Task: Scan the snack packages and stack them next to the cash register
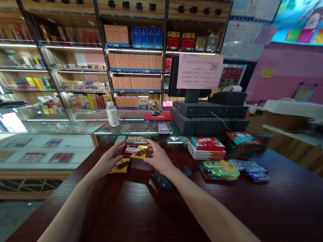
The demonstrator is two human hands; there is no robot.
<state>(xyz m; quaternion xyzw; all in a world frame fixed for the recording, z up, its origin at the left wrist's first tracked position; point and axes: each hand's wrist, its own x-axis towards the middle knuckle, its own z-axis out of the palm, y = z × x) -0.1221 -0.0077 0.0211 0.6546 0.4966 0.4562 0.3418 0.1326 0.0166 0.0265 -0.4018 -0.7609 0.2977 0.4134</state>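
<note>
A red and yellow chocolate bar pack [140, 152] lies on the dark counter between my hands. My left hand [108, 162] is at its left side, fingers stretched out and apart, over a second yellow chocolate pack [122, 165] that it partly covers. I cannot tell whether the fingertips touch either pack. At the right end of the red and yellow pack is my right hand [160, 158], thumb and fingers apart, gripping nothing. A dark barcode scanner [163, 180] with a blue light lies under my right wrist, partly hidden.
Stacked red and white boxes [206, 148], a green snack packet [219, 169], purple packs [257, 174] and dark red packets [243, 144] sit to the right. Behind stand a glass case [136, 127], a white bottle [112, 114] and a cash register [209, 114].
</note>
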